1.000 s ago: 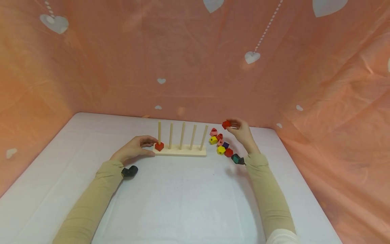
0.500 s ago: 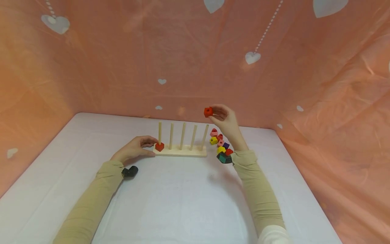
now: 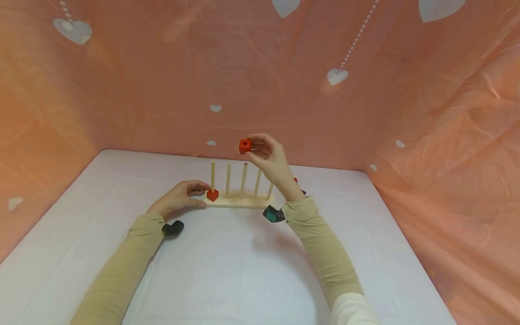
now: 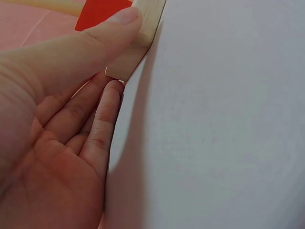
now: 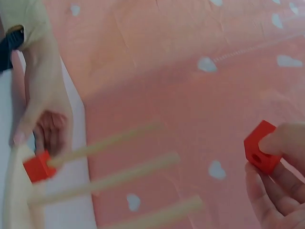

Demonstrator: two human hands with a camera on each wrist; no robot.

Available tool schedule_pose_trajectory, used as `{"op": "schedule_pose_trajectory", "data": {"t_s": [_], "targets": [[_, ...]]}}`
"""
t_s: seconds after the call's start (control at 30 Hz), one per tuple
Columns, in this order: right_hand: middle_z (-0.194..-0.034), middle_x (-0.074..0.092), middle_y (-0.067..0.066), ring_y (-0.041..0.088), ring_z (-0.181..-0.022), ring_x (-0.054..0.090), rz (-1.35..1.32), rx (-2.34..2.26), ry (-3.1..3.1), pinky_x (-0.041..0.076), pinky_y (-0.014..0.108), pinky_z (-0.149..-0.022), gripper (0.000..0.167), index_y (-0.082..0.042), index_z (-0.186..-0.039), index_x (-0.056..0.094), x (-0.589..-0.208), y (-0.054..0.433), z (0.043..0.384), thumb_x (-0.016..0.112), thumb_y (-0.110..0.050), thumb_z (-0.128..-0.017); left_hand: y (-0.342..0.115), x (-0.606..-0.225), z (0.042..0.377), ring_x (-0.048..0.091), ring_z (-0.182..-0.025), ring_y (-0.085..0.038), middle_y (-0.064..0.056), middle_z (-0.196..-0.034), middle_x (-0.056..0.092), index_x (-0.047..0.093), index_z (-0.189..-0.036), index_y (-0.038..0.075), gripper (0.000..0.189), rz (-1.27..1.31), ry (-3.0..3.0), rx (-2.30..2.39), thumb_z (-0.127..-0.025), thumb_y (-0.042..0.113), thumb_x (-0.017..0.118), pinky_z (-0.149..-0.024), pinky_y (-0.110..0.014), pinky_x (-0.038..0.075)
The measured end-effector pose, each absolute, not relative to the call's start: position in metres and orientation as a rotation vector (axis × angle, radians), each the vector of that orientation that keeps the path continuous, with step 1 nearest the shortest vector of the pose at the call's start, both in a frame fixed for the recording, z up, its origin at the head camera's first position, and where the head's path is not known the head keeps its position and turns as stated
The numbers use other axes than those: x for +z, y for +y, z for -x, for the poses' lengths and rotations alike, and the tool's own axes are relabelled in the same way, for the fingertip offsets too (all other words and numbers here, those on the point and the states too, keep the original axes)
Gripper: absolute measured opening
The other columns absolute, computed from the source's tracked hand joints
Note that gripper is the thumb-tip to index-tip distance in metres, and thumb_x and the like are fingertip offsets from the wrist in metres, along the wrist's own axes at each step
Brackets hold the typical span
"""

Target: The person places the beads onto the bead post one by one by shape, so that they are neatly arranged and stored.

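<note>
"Behind our right hand, what's half hidden?"
"Blocks, mostly covered. It pinches a red block above the rack our left hand grips."
"Around?"
"White table below, pink cloth beyond."

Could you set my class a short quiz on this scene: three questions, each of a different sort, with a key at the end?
1. Multiple choice: what colour is the block that the right hand holds?
A. yellow
B. red
C. green

2. True or false: the left hand is at the end of the wooden base farthest from the peg that has a block on it.

3. Count: in the head view, how many pegs stand on the wooden base?

Key:
1. B, red.
2. False; it is at the same end as that peg, whose block is also red.
3. Five, one of them partly hidden behind the right hand.
</note>
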State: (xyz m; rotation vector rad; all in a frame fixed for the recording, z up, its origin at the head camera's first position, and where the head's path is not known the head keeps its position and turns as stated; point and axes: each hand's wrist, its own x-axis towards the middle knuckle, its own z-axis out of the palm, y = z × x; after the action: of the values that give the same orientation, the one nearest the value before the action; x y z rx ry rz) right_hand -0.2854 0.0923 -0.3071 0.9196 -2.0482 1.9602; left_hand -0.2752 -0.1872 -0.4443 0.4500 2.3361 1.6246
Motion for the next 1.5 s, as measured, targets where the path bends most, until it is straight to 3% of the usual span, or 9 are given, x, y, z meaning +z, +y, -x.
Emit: {"op": "schedule_pose_trajectory", "data": {"t_s": [0.2, 0.43, 0.7, 0.97, 1.2, 1.5], "targets": [[-0.116, 0.06, 0.024, 0.031, -0.106, 0.06, -0.957, 1.96, -2.091, 0.05, 0.036, -0.092, 0.04, 0.011, -0.122, 0.054, -0.304, 0.067, 0.273, 0.063, 0.015, -0.083, -0.187, -0.445, 0.275, 0.045, -0.124, -0.031, -0.012, -0.133, 0.054, 0.056, -0.129, 0.006, 0.062, -0.434, 2.348, 1.607, -0.074, 0.015, 0.083, -0.105, -0.048, 0.036], [-0.111, 0.06, 0.028, 0.035, -0.104, 0.059, -1.074, 1.882, -2.087, 0.047, 0.047, -0.094, 0.034, 0.014, -0.118, 0.055, -0.3, 0.045, 0.255, 0.063, 0.014, -0.084, -0.185, -0.443, 0.274, 0.043, -0.126, -0.033, -0.012, -0.134, 0.052, 0.055, -0.13, 0.006, 0.062, -0.37, 2.322, 1.61, -0.075, 0.015, 0.083, -0.107, -0.05, 0.033], [-0.112, 0.061, 0.025, 0.031, -0.102, 0.06, -1.076, 1.841, -2.122, 0.048, 0.035, -0.094, 0.034, 0.012, -0.119, 0.055, -0.318, 0.035, 0.26, 0.063, 0.01, -0.086, -0.184, -0.444, 0.275, 0.044, -0.124, -0.034, -0.013, -0.132, 0.054, 0.054, -0.129, 0.004, 0.062, -0.395, 2.311, 1.617, -0.075, 0.015, 0.082, -0.107, -0.051, 0.033], [-0.11, 0.063, 0.024, 0.031, -0.103, 0.06, -1.017, 1.807, -2.187, 0.042, 0.026, -0.07, 0.034, 0.007, -0.121, 0.056, -0.327, 0.032, 0.259, 0.063, 0.006, -0.088, -0.184, -0.445, 0.274, 0.045, -0.124, -0.033, -0.012, -0.132, 0.054, 0.055, -0.129, 0.005, 0.062, -0.38, 2.308, 1.627, -0.075, 0.014, 0.083, -0.107, -0.051, 0.033], [-0.111, 0.061, 0.027, 0.032, -0.104, 0.059, -0.962, 1.916, -2.17, 0.05, 0.039, -0.091, 0.035, 0.013, -0.12, 0.053, -0.333, 0.028, 0.263, 0.062, 0.01, -0.086, -0.183, -0.443, 0.274, 0.045, -0.124, -0.033, -0.013, -0.132, 0.053, 0.054, -0.13, 0.004, 0.064, -0.371, 2.325, 1.611, -0.074, 0.014, 0.083, -0.106, -0.049, 0.034], [-0.111, 0.057, 0.029, 0.04, -0.103, 0.06, -0.833, 1.944, -2.18, 0.051, 0.037, -0.09, 0.033, 0.016, -0.114, 0.048, -0.341, 0.021, 0.254, 0.061, 0.014, -0.084, -0.183, -0.444, 0.274, 0.045, -0.124, -0.034, -0.014, -0.133, 0.052, 0.053, -0.131, 0.005, 0.067, -0.372, 2.327, 1.61, -0.074, 0.018, 0.084, -0.105, -0.048, 0.037]]}}
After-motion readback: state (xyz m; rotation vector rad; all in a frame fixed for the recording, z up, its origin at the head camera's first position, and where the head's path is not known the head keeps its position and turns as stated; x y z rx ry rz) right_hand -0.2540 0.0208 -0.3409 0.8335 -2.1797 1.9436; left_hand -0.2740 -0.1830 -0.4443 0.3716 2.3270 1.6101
